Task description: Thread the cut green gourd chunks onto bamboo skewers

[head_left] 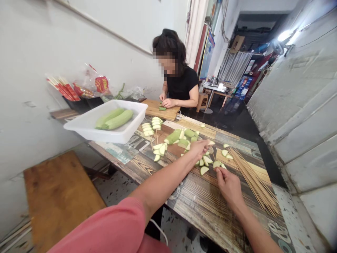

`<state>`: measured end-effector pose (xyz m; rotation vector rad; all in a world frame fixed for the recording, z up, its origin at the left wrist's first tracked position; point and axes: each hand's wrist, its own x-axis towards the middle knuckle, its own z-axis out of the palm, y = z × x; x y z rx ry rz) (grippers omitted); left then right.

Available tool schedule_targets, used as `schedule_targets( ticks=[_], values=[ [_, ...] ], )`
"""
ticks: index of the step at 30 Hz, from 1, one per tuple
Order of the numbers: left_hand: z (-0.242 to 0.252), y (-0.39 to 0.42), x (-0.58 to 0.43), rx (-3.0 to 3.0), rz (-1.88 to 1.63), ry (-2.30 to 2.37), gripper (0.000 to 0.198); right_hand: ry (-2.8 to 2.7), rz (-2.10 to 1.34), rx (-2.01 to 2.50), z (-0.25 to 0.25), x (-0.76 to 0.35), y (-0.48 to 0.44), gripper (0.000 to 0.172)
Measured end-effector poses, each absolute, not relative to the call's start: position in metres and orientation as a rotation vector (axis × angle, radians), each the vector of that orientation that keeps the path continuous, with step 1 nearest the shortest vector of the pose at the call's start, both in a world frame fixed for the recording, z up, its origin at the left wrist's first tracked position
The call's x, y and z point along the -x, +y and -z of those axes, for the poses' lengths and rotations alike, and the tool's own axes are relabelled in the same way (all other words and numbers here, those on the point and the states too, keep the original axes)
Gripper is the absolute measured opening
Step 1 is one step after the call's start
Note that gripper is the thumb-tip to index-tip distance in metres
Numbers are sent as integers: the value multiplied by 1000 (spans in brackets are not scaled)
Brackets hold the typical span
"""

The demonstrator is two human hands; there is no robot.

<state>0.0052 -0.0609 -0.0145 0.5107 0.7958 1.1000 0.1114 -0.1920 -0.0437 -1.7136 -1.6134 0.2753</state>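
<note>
My left hand [201, 149] reaches across the table with its fingers closed, a pale zucchini slice [211, 142] at the fingertips. A short length of thin stick shows just below it; whether this hand also grips that stick is unclear. Thumb and forefinger of my right hand [228, 182] pinch a half-round zucchini slice [223, 166]. Loose zucchini slices [204, 170] lie between and under the hands. Beyond my left wrist are larger cut zucchini pieces [173, 136]. Two skewers of threaded slices [147, 129] rest to the left.
Bamboo skewers [254, 181] lie in a bundle on the right. A white plastic tub [123, 137] holds two whole zucchini [118, 119]. Across the table, a person in black [181, 84] handles green pieces on a cutting board [171, 114]. A wooden bench [61, 203] stands at left.
</note>
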Motion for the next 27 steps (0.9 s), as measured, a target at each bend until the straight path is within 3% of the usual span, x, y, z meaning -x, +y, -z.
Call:
schedule_targets(
  ticks=[4, 10, 18, 27],
  values=[
    [13, -65, -6, -505, -1087, 785, 15, -1668, -179, 1734, 41, -111, -193, 39],
    [11, -69, -7, -556, -1023, 791, 14, -1451, -612, 1589, 39, -110, -192, 40],
    [8, -85, -10, -705, -915, 802, 10, -1114, -937, 1434, 38, -111, -189, 39],
    [16, -102, -24, -873, -826, 860, 22, -1067, -880, 1396, 36, -114, -186, 39]
  ],
)
